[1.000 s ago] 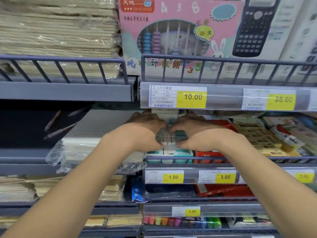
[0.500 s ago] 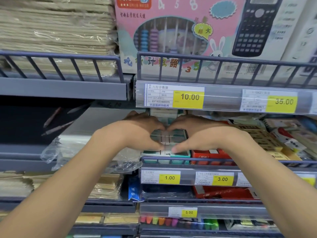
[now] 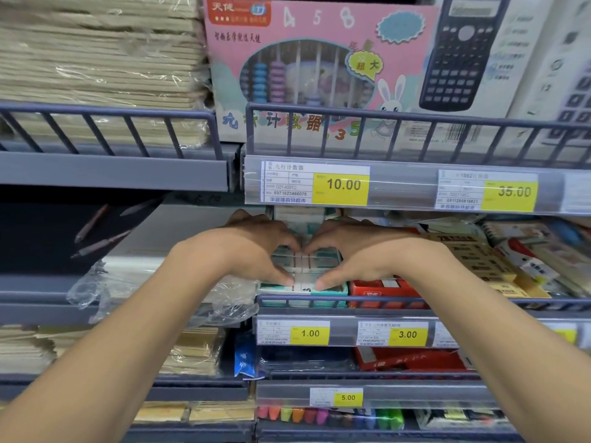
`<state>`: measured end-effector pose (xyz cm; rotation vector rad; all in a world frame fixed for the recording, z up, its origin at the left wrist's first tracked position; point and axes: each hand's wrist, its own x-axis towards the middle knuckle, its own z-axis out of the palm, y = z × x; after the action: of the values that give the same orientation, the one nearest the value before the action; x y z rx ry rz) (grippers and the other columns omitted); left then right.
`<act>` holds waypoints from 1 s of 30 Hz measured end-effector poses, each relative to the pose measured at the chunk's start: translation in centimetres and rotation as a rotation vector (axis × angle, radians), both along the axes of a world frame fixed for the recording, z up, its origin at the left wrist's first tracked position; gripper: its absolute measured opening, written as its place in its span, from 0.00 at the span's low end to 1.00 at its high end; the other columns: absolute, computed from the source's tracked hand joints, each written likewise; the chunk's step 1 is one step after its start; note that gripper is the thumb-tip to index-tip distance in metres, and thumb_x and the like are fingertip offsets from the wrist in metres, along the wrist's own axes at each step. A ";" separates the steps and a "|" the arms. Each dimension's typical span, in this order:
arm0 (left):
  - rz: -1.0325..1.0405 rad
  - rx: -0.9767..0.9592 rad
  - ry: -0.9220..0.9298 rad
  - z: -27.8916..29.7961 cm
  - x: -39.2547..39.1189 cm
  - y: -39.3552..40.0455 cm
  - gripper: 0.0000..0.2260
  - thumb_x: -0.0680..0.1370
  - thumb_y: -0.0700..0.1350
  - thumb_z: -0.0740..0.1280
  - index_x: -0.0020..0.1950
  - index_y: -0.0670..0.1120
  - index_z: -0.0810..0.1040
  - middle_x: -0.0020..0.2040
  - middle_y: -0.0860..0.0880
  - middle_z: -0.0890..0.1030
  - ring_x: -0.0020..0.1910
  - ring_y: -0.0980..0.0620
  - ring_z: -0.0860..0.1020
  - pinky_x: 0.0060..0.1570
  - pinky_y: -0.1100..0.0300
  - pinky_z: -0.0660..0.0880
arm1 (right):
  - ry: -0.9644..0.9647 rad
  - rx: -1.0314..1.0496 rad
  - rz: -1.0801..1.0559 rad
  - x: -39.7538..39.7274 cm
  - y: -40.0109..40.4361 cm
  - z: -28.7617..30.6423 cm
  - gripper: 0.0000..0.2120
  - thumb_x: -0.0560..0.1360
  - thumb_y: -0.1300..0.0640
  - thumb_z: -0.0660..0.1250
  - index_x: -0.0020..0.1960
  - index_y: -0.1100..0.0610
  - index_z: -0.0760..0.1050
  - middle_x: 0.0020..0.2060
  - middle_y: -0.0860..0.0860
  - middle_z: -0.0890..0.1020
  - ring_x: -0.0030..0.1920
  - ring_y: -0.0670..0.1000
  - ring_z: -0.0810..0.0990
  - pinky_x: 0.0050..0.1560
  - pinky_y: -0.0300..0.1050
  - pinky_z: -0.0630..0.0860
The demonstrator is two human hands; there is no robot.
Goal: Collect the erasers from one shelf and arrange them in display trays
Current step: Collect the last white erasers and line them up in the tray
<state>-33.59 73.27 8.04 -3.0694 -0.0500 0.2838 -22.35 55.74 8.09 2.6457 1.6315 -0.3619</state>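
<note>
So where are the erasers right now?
Centre of the head view, the erasers sit stacked between left hand and right hand, above the 1.00 price tag.

We see glossy clear plastic film around the erasers (image 3: 302, 262), matt grey metal shelf rails (image 3: 351, 300), and a crinkled shiny bag (image 3: 105, 282).

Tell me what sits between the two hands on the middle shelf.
In the head view, a stack of teal-and-white wrapped erasers sits between the left hand and right hand, both gripping its sides.

Eraser stack (image 3: 303, 263) sides behind both hands; right-edge packets (image 3: 543, 260) blurred.
</note>
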 end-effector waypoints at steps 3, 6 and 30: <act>0.013 -0.034 -0.004 0.6 -0.3 -0.5 0.30 0.77 0.69 0.67 0.77 0.64 0.66 0.80 0.59 0.66 0.77 0.51 0.67 0.75 0.51 0.61 | 0.067 0.167 -0.041 -0.2 -0.8 0.2 0.31 0.70 0.33 0.71 0.71 0.37 0.69 0.71 0.41 0.70 0.68 0.44 0.70 0.62 0.38 0.68; 0.045 -0.191 -0.136 1.4 -0.5 -1.5 0.24 0.80 0.67 0.64 0.75 0.65 0.68 0.73 0.57 0.75 0.61 0.53 0.77 0.57 0.59 0.73 | 0.118 0.377 -0.150 0.1 -3.6 0.6 0.19 0.72 0.35 0.69 0.61 0.28 0.70 0.59 0.34 0.76 0.51 0.32 0.76 0.48 0.28 0.70; -0.042 -0.160 -0.268 -0.8 5.6 -9.0 0.20 0.82 0.53 0.68 0.74 0.53 0.76 0.74 0.51 0.74 0.73 0.47 0.69 0.70 0.58 0.65 | -0.167 0.396 -0.356 4.7 -10.0 -1.8 0.12 0.79 0.49 0.67 0.62 0.43 0.79 0.56 0.46 0.80 0.52 0.48 0.75 0.49 0.35 0.64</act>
<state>-27.96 64.23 7.26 -3.2398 0.0269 -0.1343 -17.67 45.76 6.25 3.1551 1.2924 0.2045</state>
